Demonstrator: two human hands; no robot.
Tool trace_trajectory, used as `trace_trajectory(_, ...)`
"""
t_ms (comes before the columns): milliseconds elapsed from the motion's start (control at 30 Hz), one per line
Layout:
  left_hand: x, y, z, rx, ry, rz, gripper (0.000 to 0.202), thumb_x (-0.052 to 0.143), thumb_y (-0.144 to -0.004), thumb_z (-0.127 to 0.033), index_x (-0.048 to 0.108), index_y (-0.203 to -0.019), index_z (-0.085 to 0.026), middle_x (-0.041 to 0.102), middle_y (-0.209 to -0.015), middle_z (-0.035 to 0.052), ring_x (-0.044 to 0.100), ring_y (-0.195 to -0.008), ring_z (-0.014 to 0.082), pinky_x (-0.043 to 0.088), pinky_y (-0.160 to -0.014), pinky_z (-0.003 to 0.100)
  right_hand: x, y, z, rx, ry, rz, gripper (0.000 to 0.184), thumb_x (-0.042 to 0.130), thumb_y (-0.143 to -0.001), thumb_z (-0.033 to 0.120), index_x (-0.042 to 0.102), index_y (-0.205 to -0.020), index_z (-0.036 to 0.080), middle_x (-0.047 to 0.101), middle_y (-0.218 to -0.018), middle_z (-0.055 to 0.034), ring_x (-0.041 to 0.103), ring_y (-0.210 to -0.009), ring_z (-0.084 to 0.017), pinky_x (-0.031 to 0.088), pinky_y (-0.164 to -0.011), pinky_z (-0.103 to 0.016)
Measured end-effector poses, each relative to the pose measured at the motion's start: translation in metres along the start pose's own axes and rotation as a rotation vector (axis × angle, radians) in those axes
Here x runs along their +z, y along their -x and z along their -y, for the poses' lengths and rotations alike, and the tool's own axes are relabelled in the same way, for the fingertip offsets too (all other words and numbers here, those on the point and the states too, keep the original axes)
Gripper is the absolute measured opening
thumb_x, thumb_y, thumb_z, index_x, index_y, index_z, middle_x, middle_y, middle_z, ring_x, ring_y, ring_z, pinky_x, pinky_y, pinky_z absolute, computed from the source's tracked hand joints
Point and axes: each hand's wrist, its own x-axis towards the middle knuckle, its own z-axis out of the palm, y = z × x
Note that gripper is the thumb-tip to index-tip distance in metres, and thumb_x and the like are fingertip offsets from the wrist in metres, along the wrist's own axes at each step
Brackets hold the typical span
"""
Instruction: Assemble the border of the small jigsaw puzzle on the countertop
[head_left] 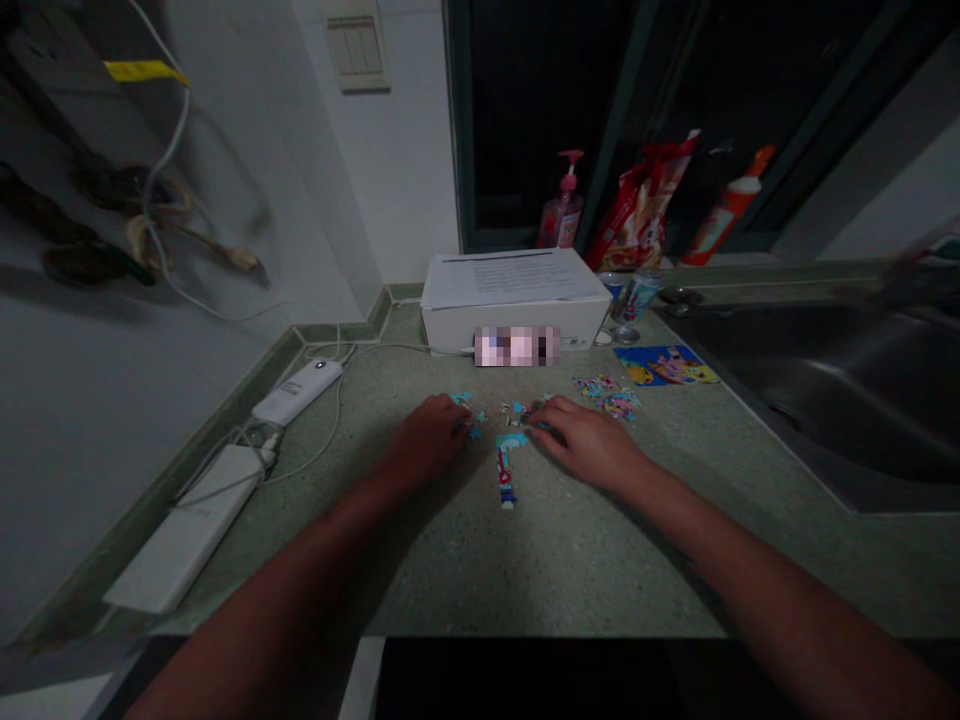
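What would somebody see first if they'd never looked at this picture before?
Probably the two bare hands reaching over the counter: the left hand and right hand, with a bent line of bright puzzle pieces between them. Next might be the pink pump bottle and red bag by the dark window, then the colourful picture beside the sink.

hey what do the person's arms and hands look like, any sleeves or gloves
The left forearm and right forearm are bare, with no sleeve showing up to the picture's edge. The left hand and right hand wear no gloves, and no watch or bracelet shows at either wrist. It is too dim to tell whether either grip wears a ring.
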Motion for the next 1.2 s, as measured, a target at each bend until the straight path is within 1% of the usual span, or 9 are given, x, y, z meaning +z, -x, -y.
trace_trajectory(133, 0.003, -0.002, 0.002, -0.002, -0.019, 0.000, 0.025, 0.059, -0.106, -0.023, 0.079, -0.121, -0.020, 0.072, -0.114, 0.0116, 0.067, -0.114, 0.0289, 0.053, -0.097, 0.040, -0.001, 0.000, 0.002, 0.005, -0.002, -0.004, 0.023, 0.061, -0.110, 0.030, 0.076, -0.126, 0.024, 0.077, -0.128, -0.0081, 0.076, -0.110, -0.024, 0.058, -0.091, -0.034)
trace_trajectory(333, 0.003, -0.002, 0.003, 0.000, -0.010, -0.028, 0.021, 0.060, -0.106, -0.025, 0.079, -0.111, -0.021, 0.073, -0.108, 0.0101, 0.068, -0.108, 0.0273, 0.055, -0.095, 0.039, 0.002, 0.000, 0.001, 0.003, 0.015, -0.009, 0.022, 0.061, -0.110, 0.031, 0.076, -0.125, 0.026, 0.077, -0.129, -0.0066, 0.076, -0.110, -0.022, 0.057, -0.092, -0.031)
trace_trajectory(567, 0.005, -0.001, 0.008, 0.002, -0.022, -0.087, 0.018, 0.062, -0.102, -0.020, 0.079, -0.102, -0.023, 0.074, -0.106, 0.0102, 0.069, -0.106, 0.0284, 0.057, -0.097, 0.043, 0.000, 0.000, 0.001, 0.011, 0.003, 0.007, 0.022, 0.061, -0.110, 0.030, 0.075, -0.126, 0.024, 0.077, -0.128, -0.0071, 0.076, -0.111, -0.024, 0.058, -0.091, -0.033)
trace_trajectory(633, 0.006, -0.002, 0.009, -0.004, -0.024, -0.110, 0.019, 0.062, -0.102, -0.019, 0.079, -0.108, -0.021, 0.076, -0.111, 0.0113, 0.069, -0.109, 0.0296, 0.057, -0.101, 0.046, 0.001, 0.000, 0.001, 0.008, 0.003, 0.004, 0.022, 0.061, -0.110, 0.030, 0.075, -0.125, 0.024, 0.077, -0.127, -0.0071, 0.076, -0.110, -0.024, 0.058, -0.090, -0.033)
trace_trajectory(733, 0.010, -0.004, 0.011, 0.037, -0.029, -0.141, 0.030, 0.063, -0.100, -0.016, 0.076, -0.127, -0.019, 0.075, -0.129, 0.0131, 0.066, -0.123, 0.0306, 0.054, -0.112, 0.049, 0.002, 0.000, 0.000, -0.008, 0.001, -0.006, 0.022, 0.061, -0.110, 0.030, 0.075, -0.125, 0.024, 0.077, -0.128, -0.0074, 0.076, -0.109, -0.023, 0.059, -0.090, -0.033)
trace_trajectory(800, 0.013, -0.006, 0.013, 0.068, -0.043, -0.149, 0.034, 0.063, -0.100, -0.016, 0.074, -0.132, -0.019, 0.073, -0.138, 0.0140, 0.063, -0.132, 0.0314, 0.051, -0.117, 0.052, 0.002, 0.000, 0.000, -0.010, -0.003, -0.010, 0.022, 0.060, -0.110, 0.030, 0.075, -0.125, 0.025, 0.077, -0.128, -0.0075, 0.076, -0.109, -0.023, 0.059, -0.091, -0.034)
trace_trajectory(900, 0.019, -0.010, 0.016, 0.074, -0.059, -0.158, 0.032, 0.064, -0.101, -0.016, 0.077, -0.129, -0.020, 0.073, -0.140, 0.0149, 0.063, -0.134, 0.0324, 0.050, -0.118, 0.054, 0.001, 0.000, 0.001, -0.006, -0.005, -0.006, 0.022, 0.060, -0.110, 0.029, 0.075, -0.125, 0.024, 0.077, -0.129, -0.0082, 0.076, -0.109, -0.024, 0.059, -0.091, -0.035)
trace_trajectory(1033, 0.022, -0.018, 0.021, 0.070, -0.080, -0.169, 0.035, 0.066, -0.097, -0.010, 0.078, -0.129, -0.019, 0.074, -0.137, 0.0152, 0.065, -0.131, 0.0320, 0.052, -0.116, 0.051, 0.000, 0.000, 0.002, -0.009, -0.002, 0.000, 0.023, 0.060, -0.109, 0.028, 0.075, -0.126, 0.023, 0.077, -0.127, -0.0088, 0.076, -0.110, -0.026, 0.059, -0.091, -0.036)
trace_trajectory(1200, 0.022, -0.024, 0.022, 0.073, -0.138, -0.180, 0.032, 0.061, -0.102, -0.013, 0.081, -0.125, -0.020, 0.074, -0.137, 0.0147, 0.065, -0.130, 0.0326, 0.052, -0.114, 0.050, 0.000, 0.000, 0.003, -0.005, -0.003, -0.002, 0.023, 0.060, -0.110, 0.029, 0.075, -0.125, 0.022, 0.076, -0.127, -0.0090, 0.076, -0.110, -0.025, 0.059, -0.092, -0.036)
